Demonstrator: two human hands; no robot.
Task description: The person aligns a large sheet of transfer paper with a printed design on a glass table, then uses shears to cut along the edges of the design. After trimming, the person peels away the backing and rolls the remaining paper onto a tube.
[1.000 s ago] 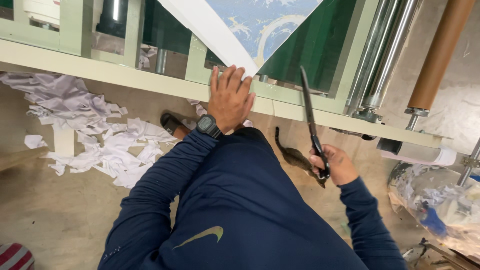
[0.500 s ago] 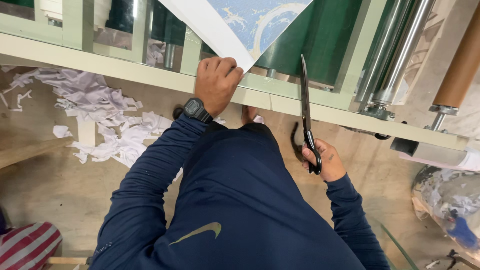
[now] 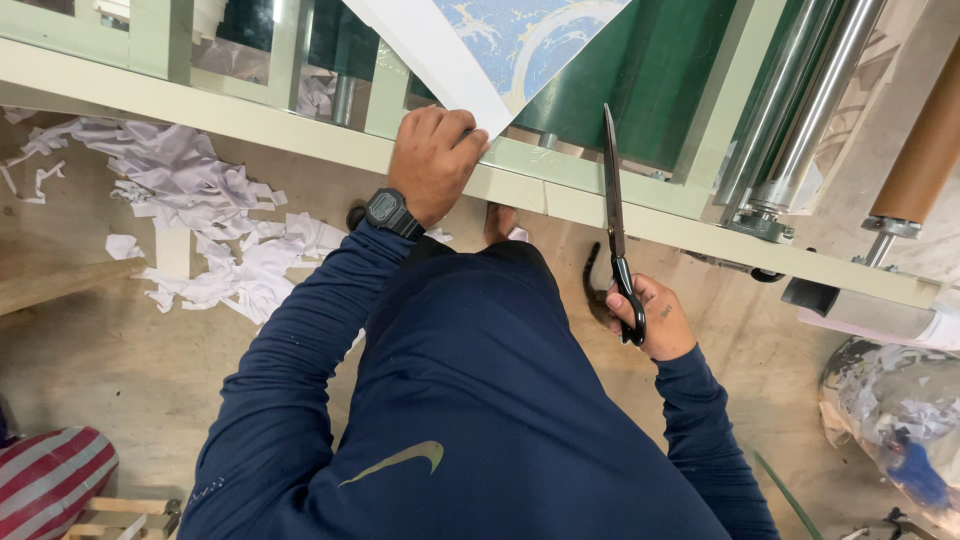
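The left hand (image 3: 432,160) pinches the white edge of a printed sheet (image 3: 470,50), while the right hand (image 3: 655,318) grips long scissors (image 3: 615,215), blades together, pointing up beside that pinch.

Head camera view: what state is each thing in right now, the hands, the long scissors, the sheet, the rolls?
Left hand: gripping the corner of the white-edged blue patterned sheet.
Right hand: closed around the long black scissors.
Long black scissors: blades shut, pointing up over the pale green frame.
White paper scraps: crumpled, scattered on the floor.
Brown cardboard roll: mounted, tilted.
Steel rollers: bare.
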